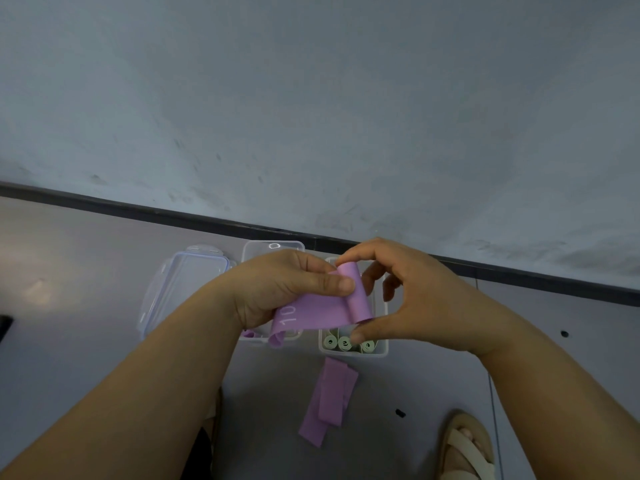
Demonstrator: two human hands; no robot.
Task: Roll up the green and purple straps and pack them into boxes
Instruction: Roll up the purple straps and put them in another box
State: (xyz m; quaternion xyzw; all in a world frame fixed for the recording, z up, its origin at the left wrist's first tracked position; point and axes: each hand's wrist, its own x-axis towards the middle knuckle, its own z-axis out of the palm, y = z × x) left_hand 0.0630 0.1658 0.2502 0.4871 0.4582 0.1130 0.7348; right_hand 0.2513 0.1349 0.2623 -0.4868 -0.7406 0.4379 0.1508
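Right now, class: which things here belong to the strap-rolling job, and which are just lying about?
Job: purple strap held by left hand and right hand; loose purple straps; box of green rolls; second clear box; lid.
Lying about: sandalled foot; small black bit on floor.

The left grip [277, 289] is pinching the flat part of a purple strap [322, 310] under its thumb, while the right grip [415, 299] is holding the strap's rolled end between forefinger and thumb. Below them on the floor [86, 271], a clear box [381, 348] is holding green rolls [344, 342], a second clear box [273, 244] is sitting beside a lid [180, 289], and loose purple straps [329, 400] are lying near a sandalled foot [467, 445].
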